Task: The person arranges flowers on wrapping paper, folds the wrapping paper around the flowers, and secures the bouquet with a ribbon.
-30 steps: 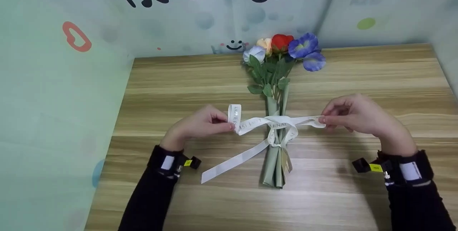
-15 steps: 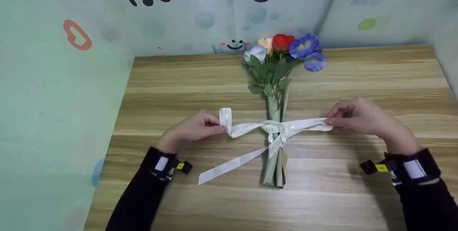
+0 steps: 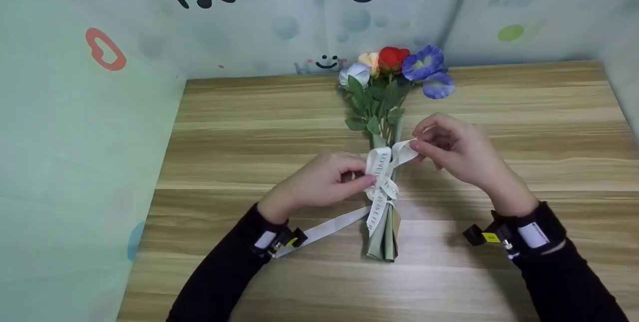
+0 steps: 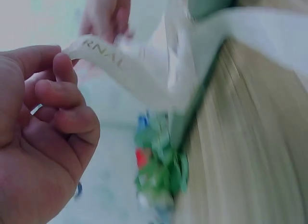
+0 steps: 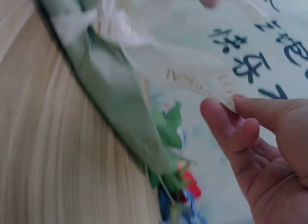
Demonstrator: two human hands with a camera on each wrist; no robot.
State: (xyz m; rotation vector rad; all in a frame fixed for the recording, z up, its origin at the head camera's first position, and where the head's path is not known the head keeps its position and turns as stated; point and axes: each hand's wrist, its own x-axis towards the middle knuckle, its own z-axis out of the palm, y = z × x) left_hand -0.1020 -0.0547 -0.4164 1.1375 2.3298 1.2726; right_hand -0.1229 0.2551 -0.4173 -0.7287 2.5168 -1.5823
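A bouquet with a red flower point(image 3: 393, 59), a purple flower point(image 3: 423, 63) and paler blooms lies in green wrapping point(image 3: 384, 244). White printed ribbon point(image 3: 379, 162) is tied round the wrapping's middle. My left hand point(image 3: 324, 179) pinches a folded loop of it just left of the stems. Higher up on the right, my right hand point(image 3: 457, 152) pinches another part of the ribbon between thumb and forefinger. In the left wrist view the lettered ribbon point(image 4: 115, 62) stretches from the left fingertips. The right wrist view shows the ribbon point(image 5: 183, 72) held at the right fingertips.
The bouquet rests on a wood-grain table point(image 3: 249, 122). A loose ribbon tail point(image 3: 334, 225) trails to the lower left, partly behind the left wrist camera. A pale printed backdrop point(image 3: 279, 27) stands along the back and left sides.
Both hands have come in from the sides toward the bouquet, still pinching the ribbon. The stretched ribbon has slackened and now stands in loops over the stems; the right hand is higher.
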